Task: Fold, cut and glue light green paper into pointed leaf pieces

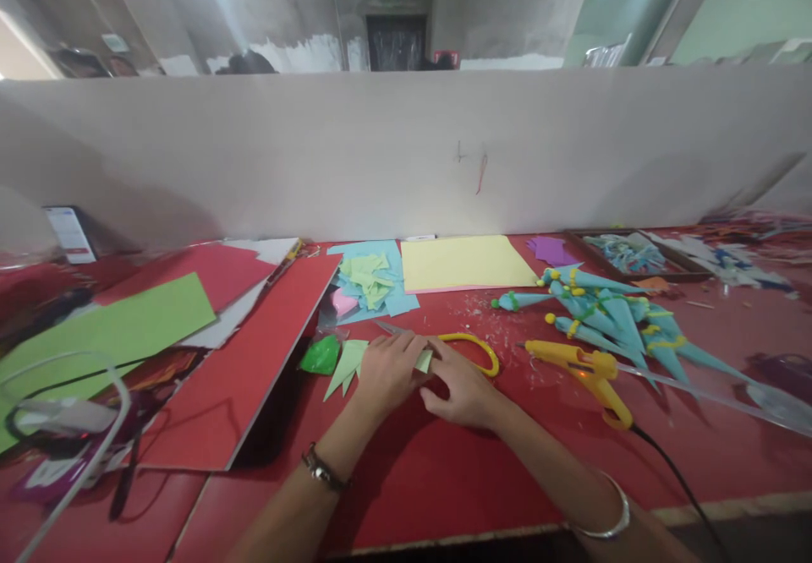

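Both my hands meet over the red table at the centre. My left hand [392,368] is closed over a small light green paper piece [424,361], and my right hand [462,385] grips the piece's right side with bent fingers. Scissors with yellow handles [488,358] lie just behind my hands, their blades partly covered. Pointed light green paper pieces [348,362] rest left of my left hand, beside a bright green bundle [320,355]. Behind them, cut green scraps [370,281] are heaped on light blue paper [401,303].
A yellow glue gun [574,363] lies at right, before a pile of blue paper cones [596,314]. Yellow sheets [466,263] lie near the white partition [355,157]. A raised red board [254,360], green sheet [114,330] and cables fill the left side.
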A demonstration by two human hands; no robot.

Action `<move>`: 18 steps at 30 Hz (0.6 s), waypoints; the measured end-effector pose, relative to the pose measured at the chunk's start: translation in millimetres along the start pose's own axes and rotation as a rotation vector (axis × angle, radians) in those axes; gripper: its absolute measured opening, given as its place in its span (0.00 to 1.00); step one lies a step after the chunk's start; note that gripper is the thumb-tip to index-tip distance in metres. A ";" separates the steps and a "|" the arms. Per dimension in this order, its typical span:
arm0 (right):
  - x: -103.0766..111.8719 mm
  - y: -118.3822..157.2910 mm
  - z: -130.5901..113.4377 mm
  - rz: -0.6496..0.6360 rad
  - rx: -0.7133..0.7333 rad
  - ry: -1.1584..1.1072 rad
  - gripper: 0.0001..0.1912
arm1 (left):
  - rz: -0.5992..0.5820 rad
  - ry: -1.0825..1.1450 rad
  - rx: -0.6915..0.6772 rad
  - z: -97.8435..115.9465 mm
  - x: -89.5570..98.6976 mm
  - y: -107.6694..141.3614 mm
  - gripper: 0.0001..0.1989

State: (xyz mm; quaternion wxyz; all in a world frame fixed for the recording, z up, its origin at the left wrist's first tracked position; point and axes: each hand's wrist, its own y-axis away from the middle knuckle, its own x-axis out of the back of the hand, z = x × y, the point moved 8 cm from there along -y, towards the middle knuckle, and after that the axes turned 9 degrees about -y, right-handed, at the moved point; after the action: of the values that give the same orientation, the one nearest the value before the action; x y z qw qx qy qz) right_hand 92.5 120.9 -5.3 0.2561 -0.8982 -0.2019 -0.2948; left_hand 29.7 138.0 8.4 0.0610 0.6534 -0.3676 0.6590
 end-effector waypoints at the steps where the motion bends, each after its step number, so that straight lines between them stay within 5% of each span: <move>1: 1.1 -0.1 -0.5 0.005 0.007 -0.009 0.17 | -0.004 0.008 0.026 -4.2 -0.3 0.4 0.09; 10: 9.7 -0.6 -7.0 0.151 0.140 0.107 0.12 | -0.176 -0.043 0.247 -28.4 -8.6 2.3 0.06; 18: -1.4 -3.1 -5.5 0.057 0.088 0.158 0.15 | -0.404 -0.129 0.091 -19.4 -23.1 4.4 0.12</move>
State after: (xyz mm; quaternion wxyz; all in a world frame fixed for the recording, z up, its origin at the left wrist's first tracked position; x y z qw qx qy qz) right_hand 87.5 119.8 -1.3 0.3189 -0.8654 -0.1683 -0.3479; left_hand 14.5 155.0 -11.9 0.1386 0.7566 -0.2024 0.6061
